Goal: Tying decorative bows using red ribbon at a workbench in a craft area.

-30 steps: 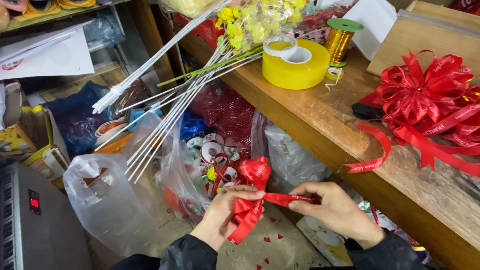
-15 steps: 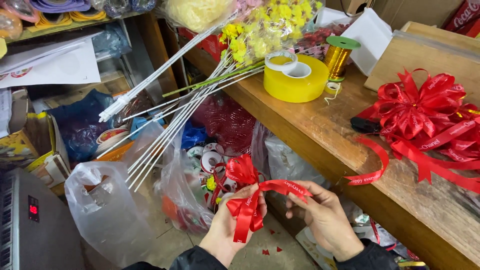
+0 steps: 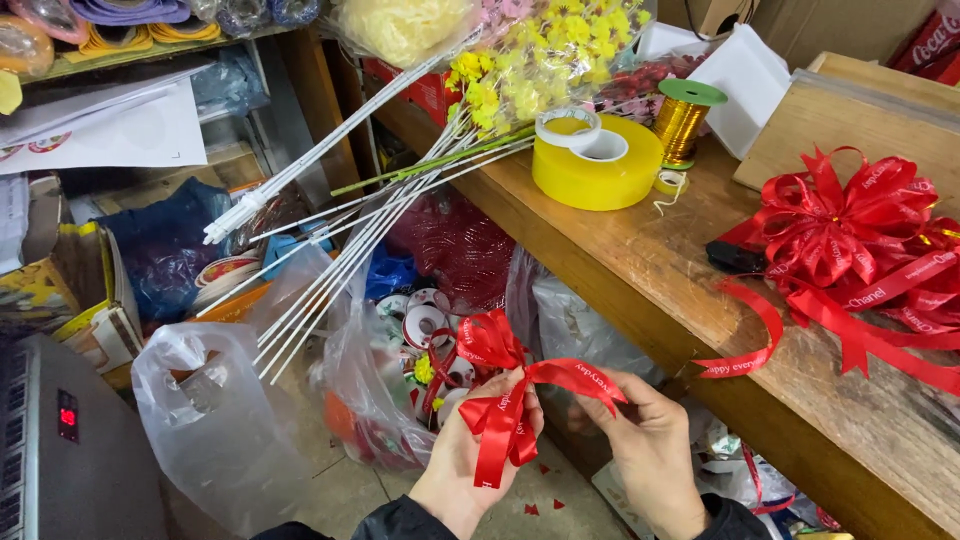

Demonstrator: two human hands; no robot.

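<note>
2 hands work a red ribbon (image 3: 505, 400) below the wooden bench (image 3: 640, 250): the left hand (image 3: 478, 455) grips its folded loops, the right hand (image 3: 645, 440) pinches the strand stretched between them, close together.

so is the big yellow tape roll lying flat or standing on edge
Lying flat: the wide yellow tape roll rests on the wooden counter, its hole facing up.

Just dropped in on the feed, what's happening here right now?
A person is folding a red satin ribbon into loops below a wooden workbench. The left hand pinches the gathered loops, while the right hand holds the strip running out from them. Finished red ribbon bows and a yellow tape roll sit on the bench.
</note>
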